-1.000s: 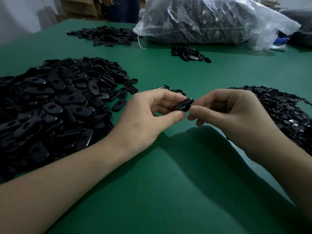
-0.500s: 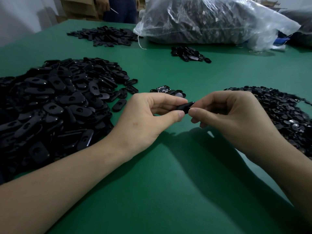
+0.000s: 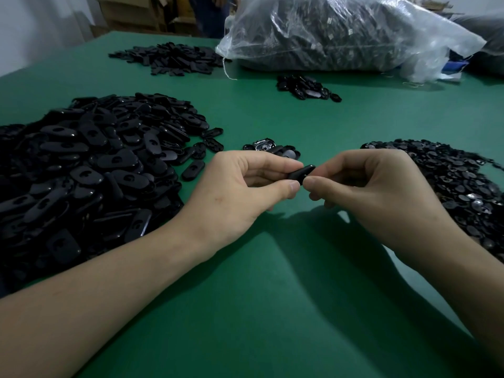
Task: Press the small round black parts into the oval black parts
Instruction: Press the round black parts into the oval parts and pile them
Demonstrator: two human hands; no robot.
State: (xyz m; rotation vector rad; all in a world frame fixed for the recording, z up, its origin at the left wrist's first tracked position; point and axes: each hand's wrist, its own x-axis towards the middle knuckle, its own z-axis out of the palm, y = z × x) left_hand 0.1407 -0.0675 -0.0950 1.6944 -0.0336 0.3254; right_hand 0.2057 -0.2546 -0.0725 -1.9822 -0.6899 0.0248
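Oval part (image 3: 301, 173) held off the green table (image 3: 272, 309), between both hands. Left hand (image 3: 245, 192) pinches the end on its side, thumb below and forefinger on top. Right hand (image 3: 381, 192) pinches the other end, fingers curled.

Round part not visible, probably under the right fingertips; can't tell if it is seated.

Oval pile (image 3: 90, 173) sits out past the left hand, round-part pile (image 3: 450, 184) past the right, a few loose pieces (image 3: 272, 148) just beyond the knuckles.

Risks: an off-centre press could tilt the round part so it jams or pops out. The plastic looks slick and the pinch is thin, so the part might shoot into a pile and get lost.
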